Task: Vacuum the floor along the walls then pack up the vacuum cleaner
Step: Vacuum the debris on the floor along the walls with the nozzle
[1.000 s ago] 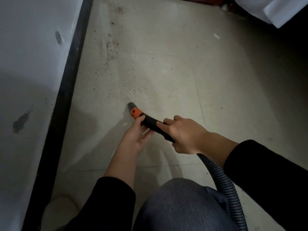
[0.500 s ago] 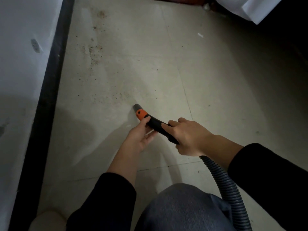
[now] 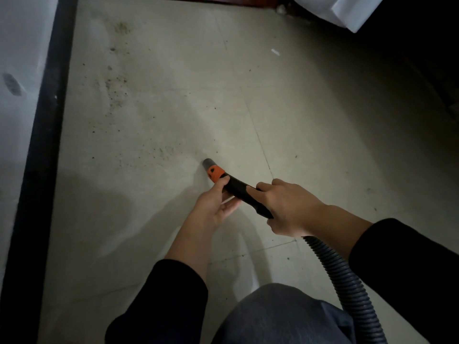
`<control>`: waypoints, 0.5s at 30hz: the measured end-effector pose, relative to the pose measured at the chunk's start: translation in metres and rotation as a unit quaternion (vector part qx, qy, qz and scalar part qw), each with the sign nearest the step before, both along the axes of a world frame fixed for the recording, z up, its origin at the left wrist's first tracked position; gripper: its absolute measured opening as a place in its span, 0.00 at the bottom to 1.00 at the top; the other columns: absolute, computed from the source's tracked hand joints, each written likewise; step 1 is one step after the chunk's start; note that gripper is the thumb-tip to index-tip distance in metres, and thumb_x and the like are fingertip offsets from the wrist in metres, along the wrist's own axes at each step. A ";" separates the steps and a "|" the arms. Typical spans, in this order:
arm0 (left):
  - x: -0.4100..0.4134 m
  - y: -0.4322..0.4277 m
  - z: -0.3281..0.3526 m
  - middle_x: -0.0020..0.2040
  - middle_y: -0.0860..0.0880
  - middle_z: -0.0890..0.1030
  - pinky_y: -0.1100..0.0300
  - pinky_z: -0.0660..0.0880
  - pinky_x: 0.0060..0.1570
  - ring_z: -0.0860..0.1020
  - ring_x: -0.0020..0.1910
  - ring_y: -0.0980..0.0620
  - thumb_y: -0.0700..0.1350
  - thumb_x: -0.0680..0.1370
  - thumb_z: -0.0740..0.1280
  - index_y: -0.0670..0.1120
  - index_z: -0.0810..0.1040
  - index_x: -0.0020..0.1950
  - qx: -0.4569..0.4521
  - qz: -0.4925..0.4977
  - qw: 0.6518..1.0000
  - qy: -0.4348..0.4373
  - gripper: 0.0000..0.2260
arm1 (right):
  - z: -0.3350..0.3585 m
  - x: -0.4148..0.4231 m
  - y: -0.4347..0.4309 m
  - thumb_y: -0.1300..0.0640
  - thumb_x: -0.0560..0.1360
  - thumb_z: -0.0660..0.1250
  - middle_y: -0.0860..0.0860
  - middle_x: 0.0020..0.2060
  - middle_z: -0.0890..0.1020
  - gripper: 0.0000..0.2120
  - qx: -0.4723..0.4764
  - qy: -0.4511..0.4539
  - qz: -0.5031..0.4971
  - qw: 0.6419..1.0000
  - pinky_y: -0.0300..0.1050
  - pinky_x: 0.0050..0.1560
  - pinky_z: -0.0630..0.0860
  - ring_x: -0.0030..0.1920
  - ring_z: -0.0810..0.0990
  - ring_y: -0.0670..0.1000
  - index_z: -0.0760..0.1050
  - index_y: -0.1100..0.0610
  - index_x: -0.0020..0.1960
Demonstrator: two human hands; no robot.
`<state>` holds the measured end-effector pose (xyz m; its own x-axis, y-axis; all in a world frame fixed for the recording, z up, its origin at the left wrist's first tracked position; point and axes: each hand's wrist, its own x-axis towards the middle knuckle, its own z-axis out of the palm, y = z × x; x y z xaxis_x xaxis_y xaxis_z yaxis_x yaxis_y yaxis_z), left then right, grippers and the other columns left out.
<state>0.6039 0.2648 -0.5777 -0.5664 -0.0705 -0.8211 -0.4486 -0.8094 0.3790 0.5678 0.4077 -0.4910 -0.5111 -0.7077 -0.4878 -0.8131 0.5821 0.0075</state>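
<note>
My left hand and right hand grip the hard nozzle; I think it's light, its hose bendy.

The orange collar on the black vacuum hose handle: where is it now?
Near the middle of the head view, the orange collar sits between the grey nozzle tip and the left hand, over the beige tiled floor.

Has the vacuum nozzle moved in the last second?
Yes. The vacuum nozzle has slid right, away from the black baseboard and toward the tile grout line.
</note>
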 end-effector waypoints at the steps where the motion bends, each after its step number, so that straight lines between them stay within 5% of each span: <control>1: -0.004 0.000 0.000 0.49 0.41 0.83 0.56 0.81 0.41 0.82 0.43 0.48 0.44 0.78 0.69 0.38 0.76 0.52 -0.002 -0.002 1.000 -0.003 0.09 | 0.000 -0.002 0.000 0.60 0.72 0.65 0.50 0.48 0.73 0.22 0.000 0.000 -0.006 1.000 0.49 0.42 0.74 0.46 0.70 0.53 0.65 0.53 0.65; 15: -0.036 -0.007 -0.008 0.52 0.41 0.83 0.57 0.80 0.41 0.82 0.50 0.46 0.46 0.78 0.69 0.38 0.76 0.58 0.007 -0.010 1.000 0.008 0.14 | -0.011 -0.026 -0.015 0.59 0.72 0.64 0.50 0.45 0.72 0.22 -0.022 0.017 -0.049 0.998 0.44 0.36 0.65 0.44 0.69 0.52 0.66 0.54 0.65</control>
<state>0.5683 0.2575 -0.5857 -0.5813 -0.0475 -0.8123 -0.4586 -0.8055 0.3753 0.5421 0.3925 -0.5024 -0.5948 -0.6735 -0.4389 -0.7514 0.6598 0.0060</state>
